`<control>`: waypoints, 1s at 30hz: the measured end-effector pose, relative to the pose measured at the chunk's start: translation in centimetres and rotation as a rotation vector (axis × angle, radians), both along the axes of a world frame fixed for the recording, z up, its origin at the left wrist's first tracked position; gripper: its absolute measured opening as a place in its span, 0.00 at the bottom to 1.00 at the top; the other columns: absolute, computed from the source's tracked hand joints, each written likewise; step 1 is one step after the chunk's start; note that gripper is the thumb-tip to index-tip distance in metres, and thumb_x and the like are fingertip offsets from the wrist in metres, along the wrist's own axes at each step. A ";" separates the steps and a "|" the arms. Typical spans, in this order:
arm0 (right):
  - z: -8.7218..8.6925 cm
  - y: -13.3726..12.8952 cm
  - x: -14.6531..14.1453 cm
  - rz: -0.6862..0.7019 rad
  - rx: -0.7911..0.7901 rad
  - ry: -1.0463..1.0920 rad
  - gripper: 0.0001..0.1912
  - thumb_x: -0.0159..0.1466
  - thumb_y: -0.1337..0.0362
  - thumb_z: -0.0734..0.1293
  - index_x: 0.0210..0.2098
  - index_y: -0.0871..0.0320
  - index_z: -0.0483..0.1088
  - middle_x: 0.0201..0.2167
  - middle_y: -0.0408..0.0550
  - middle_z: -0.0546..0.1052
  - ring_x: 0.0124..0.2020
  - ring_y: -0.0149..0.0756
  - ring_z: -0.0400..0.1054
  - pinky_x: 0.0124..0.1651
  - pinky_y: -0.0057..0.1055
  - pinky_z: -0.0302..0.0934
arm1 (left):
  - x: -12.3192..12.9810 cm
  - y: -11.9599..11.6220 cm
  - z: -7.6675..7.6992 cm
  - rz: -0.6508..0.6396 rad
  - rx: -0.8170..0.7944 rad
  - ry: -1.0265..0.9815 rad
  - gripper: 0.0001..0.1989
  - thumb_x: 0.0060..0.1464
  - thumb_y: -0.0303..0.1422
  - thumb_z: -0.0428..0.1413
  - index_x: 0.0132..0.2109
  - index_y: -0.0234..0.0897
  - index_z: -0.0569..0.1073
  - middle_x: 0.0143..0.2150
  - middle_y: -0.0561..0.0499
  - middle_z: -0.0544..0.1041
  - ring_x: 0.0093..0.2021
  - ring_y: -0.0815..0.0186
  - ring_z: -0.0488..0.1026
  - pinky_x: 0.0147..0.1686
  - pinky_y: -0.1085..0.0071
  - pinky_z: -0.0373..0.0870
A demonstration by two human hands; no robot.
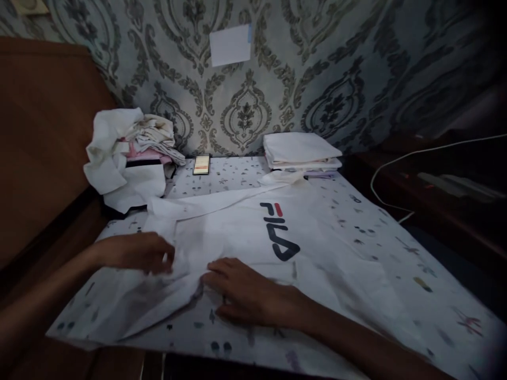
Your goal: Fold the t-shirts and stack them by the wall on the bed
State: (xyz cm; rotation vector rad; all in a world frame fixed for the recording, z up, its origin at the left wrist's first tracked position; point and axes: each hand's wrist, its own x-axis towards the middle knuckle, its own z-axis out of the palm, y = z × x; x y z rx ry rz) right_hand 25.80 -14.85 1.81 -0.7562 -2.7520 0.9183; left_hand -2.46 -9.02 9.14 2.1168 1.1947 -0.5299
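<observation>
**White FILA shirt laid out, both your hands at the near side**

So you've got the white shirt [237, 227] spread across the patterned worktop [396, 248], with the FILA print [279, 231] right of centre and some creasing near your hands. Your right hand [253, 295] is on the near part of the fabric, its grip loosely spread, thumb apart from the fingers. Your left hand [138, 253] is over the shirt's left part, fingers curled down; can't tell if that grip is pinching any cloth.

Behind on the left there's a messy clothes pile [130, 158], then a phone-like thing [202, 164] lying near the wall [245, 113]. A neat folded stack [301, 150] sits at the back, right of that.
</observation>
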 end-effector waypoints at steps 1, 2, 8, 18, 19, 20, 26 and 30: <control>-0.2 0.0 -1.0 0.025 0.021 0.003 0.24 0.64 0.64 0.70 0.58 0.59 0.66 0.60 0.57 0.69 0.61 0.45 0.60 0.62 0.44 0.58 | -0.7 0.9 -0.9 0.026 0.155 0.027 0.12 0.59 0.39 0.52 0.44 0.43 0.77 0.34 0.49 0.80 0.35 0.59 0.77 0.34 0.68 0.69; -0.3 -0.1 -2.0 0.046 0.051 0.004 0.24 0.64 0.64 0.70 0.58 0.60 0.66 0.60 0.58 0.69 0.62 0.45 0.60 0.63 0.43 0.57 | -1.4 1.9 -2.1 0.044 0.353 0.081 0.12 0.60 0.36 0.51 0.46 0.42 0.76 0.38 0.47 0.80 0.39 0.57 0.77 0.37 0.66 0.69; -1.4 -0.6 -6.9 0.142 0.291 -0.004 0.23 0.64 0.61 0.69 0.57 0.63 0.65 0.58 0.60 0.70 0.60 0.45 0.60 0.61 0.41 0.57 | -4.2 7.0 -8.1 -0.010 0.953 0.251 0.16 0.59 0.26 0.47 0.50 0.40 0.75 0.54 0.38 0.75 0.57 0.48 0.69 0.51 0.52 0.67; -2.8 -1.2 -13.0 0.107 0.386 -0.023 0.05 0.64 0.67 0.68 0.39 0.59 0.69 0.35 0.48 0.75 0.35 0.38 0.66 0.31 0.31 0.62 | -4.9 19.0 -3.6 0.537 1.008 0.001 0.14 0.60 0.33 0.48 0.47 0.37 0.75 0.44 0.42 0.80 0.45 0.54 0.76 0.39 0.66 0.67; -2.9 -1.4 -13.2 0.100 0.367 -0.013 0.06 0.63 0.66 0.69 0.39 0.59 0.69 0.35 0.47 0.75 0.34 0.37 0.66 0.29 0.30 0.61 | -4.8 20.0 -3.4 0.557 1.018 0.001 0.13 0.60 0.33 0.48 0.46 0.36 0.75 0.44 0.41 0.80 0.45 0.53 0.76 0.39 0.66 0.67; -3.1 -1.6 -13.5 0.094 0.358 0.000 0.07 0.63 0.64 0.70 0.40 0.58 0.69 0.35 0.46 0.75 0.34 0.37 0.67 0.26 0.30 0.59 | -4.6 20.8 -3.3 0.567 1.027 0.012 0.13 0.59 0.32 0.49 0.46 0.36 0.75 0.45 0.40 0.80 0.46 0.52 0.76 0.40 0.65 0.67; -6.7 -2.5 -15.0 0.127 0.398 0.076 0.11 0.65 0.52 0.67 0.38 0.53 0.70 0.35 0.44 0.75 0.30 0.36 0.66 0.19 0.29 0.50 | -3.5 21.0 -5.9 0.481 1.084 0.113 0.18 0.64 0.30 0.42 0.53 0.35 0.72 0.48 0.35 0.78 0.50 0.48 0.75 0.44 0.59 0.68; -8.9 -2.3 -15.3 0.149 0.359 0.141 0.13 0.67 0.50 0.66 0.38 0.52 0.73 0.36 0.44 0.77 0.32 0.34 0.66 0.24 0.28 0.56 | -4.9 18.9 -8.3 0.392 1.177 0.004 0.20 0.65 0.29 0.41 0.59 0.32 0.68 0.55 0.35 0.75 0.56 0.50 0.70 0.52 0.57 0.66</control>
